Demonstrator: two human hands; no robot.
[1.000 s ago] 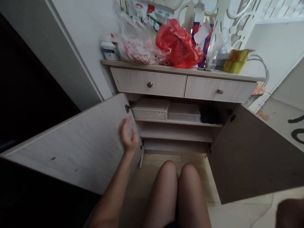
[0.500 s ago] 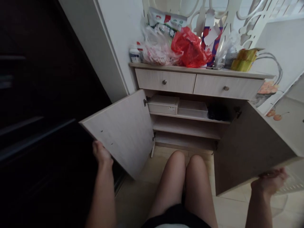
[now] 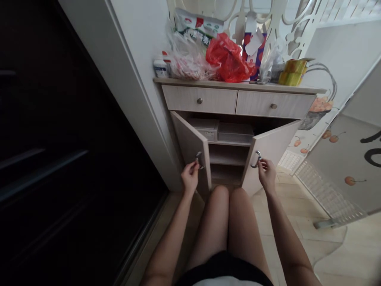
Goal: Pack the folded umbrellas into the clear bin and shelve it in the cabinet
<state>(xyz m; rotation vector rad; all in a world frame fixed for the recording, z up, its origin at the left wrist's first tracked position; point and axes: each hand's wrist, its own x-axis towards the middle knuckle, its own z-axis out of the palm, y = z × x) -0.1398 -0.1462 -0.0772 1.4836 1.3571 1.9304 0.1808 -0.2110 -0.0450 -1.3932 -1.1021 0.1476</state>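
Observation:
A low pale wood cabinet (image 3: 238, 88) stands against the wall with both lower doors half swung in. My left hand (image 3: 189, 177) is closed on the metal handle of the left door (image 3: 190, 145). My right hand (image 3: 267, 174) is closed on the metal handle of the right door (image 3: 269, 147). Between the doors I see shelves with two flat light boxes (image 3: 235, 132) on the top one. My bare knees (image 3: 228, 206) are right in front of the gap.
Two shut drawers (image 3: 201, 99) sit above the doors. The top carries a red plastic bag (image 3: 228, 57), clear bags (image 3: 189, 61), a white bottle (image 3: 161, 68) and yellow packs (image 3: 293, 72). A dark doorway (image 3: 59, 159) fills the left; a panel with cherry prints (image 3: 345, 159) stands right.
Both doors have swung from wide open to nearly half closed. My hands moved from the doors' outer edges to the handles, and I have drawn back from the cabinet.

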